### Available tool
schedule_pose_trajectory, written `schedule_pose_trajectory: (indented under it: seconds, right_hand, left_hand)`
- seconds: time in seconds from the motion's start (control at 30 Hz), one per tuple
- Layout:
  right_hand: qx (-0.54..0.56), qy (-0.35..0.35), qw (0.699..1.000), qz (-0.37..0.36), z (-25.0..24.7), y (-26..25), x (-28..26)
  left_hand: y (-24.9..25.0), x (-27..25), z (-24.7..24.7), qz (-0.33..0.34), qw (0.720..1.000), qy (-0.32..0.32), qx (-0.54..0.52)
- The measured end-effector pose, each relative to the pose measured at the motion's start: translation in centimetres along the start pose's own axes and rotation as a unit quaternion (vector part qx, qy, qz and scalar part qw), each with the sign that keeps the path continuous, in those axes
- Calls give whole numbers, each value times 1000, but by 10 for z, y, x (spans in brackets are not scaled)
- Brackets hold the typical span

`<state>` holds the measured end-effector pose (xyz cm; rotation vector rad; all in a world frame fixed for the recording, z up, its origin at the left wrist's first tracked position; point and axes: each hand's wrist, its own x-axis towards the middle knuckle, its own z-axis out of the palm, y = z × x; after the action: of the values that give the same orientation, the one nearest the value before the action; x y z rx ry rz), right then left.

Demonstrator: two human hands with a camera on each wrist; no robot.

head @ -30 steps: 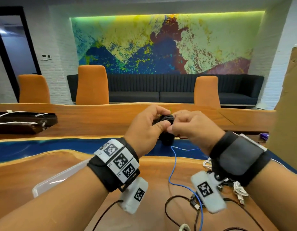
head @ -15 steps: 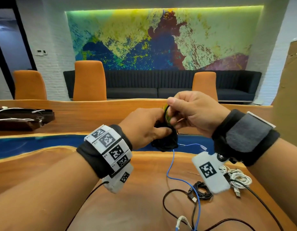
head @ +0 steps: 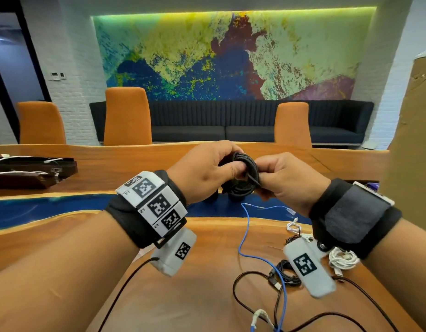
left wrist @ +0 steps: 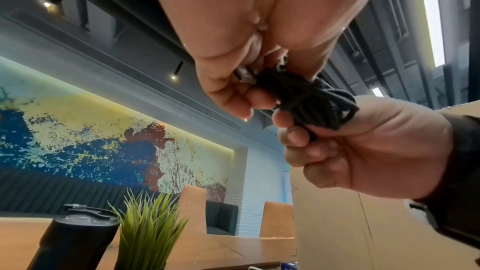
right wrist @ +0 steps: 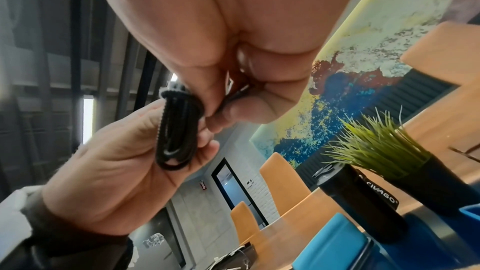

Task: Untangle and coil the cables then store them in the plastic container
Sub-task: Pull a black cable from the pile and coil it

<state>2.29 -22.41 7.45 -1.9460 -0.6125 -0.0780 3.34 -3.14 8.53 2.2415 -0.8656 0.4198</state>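
Head view: both hands pinch black cable coil point(head: 240, 173) above wooden table point(head: 183, 295); mural point(head: 231, 56) behind.

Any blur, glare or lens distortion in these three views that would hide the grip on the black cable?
Head view: sharp, evenly lit; wide-angle bending at the edges; coiled black braided cable clear between left hand and right hand. Left wrist view: palm looms large, strong distortion, coil slightly soft. Right wrist view: motion blur at the lower left; coil readable.
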Motion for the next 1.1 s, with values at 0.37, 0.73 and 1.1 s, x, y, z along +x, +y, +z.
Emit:
schedule_pose_trajectory:
  seconds: [0.37, 0.73, 1.1]
  right_hand:
    - [56, 110, 992, 27, 10, -2, -5]
    - [21, 147, 988, 33, 17, 6, 19]
    - [-205, 250, 932, -165, 24, 24, 11]
  left_hand:
    - [-1, 5, 13, -87, 993, 69, 34]
    - [0, -2, 19, -239, 884, 47, -399]
    - [1, 2, 29, -281, 811, 114, -500]
